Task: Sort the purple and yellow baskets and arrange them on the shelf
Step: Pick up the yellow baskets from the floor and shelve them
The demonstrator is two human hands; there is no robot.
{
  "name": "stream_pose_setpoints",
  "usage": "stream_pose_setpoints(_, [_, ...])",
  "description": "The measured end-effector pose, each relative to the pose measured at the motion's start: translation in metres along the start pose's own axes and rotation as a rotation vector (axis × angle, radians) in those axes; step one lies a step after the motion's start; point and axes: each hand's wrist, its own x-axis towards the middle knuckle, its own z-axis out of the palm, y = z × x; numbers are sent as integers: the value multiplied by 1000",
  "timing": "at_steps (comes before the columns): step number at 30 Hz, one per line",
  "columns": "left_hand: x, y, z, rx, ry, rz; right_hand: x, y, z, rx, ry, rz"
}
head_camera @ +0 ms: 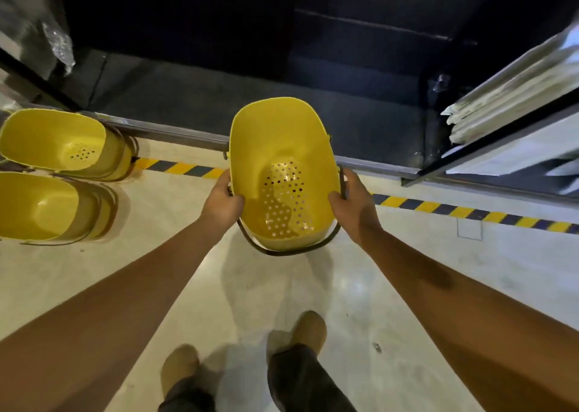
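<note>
Pale glossy floor (pixel 282 302) w/ a yellow-black hazard stripe (pixel 470 212) along the edge of a dark low shelf bay (pixel 250 98). Yellow perforated basket (pixel 282 173) held in the air over the stripe, mouth toward the camera, dark wire handle (pixel 288 250) hanging below. Left hand (pixel 221 200) clamped on its left rim, right hand (pixel 354 200) on the right rim. Two stacks of yellow baskets on the floor at left: far stack (pixel 62 143), near stack (pixel 47 208). White flat packs (pixel 513 98) on a shelf at right.
</note>
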Motion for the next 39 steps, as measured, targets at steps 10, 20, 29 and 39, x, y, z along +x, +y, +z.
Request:
stream_pose_setpoints(10, [61, 73, 143, -3, -93, 106, 72, 75, -89, 181, 244, 112])
stream_pose_setpoints(20, [156, 102, 264, 121, -205, 217, 195, 137, -120, 299, 568, 225])
stream_pose_setpoints(29, [236, 132, 331, 226, -128, 296, 301, 176, -139, 240, 631, 206])
stream_pose_setpoints(39, [292, 144, 392, -1, -121, 389, 377, 189, -161, 359, 647, 152])
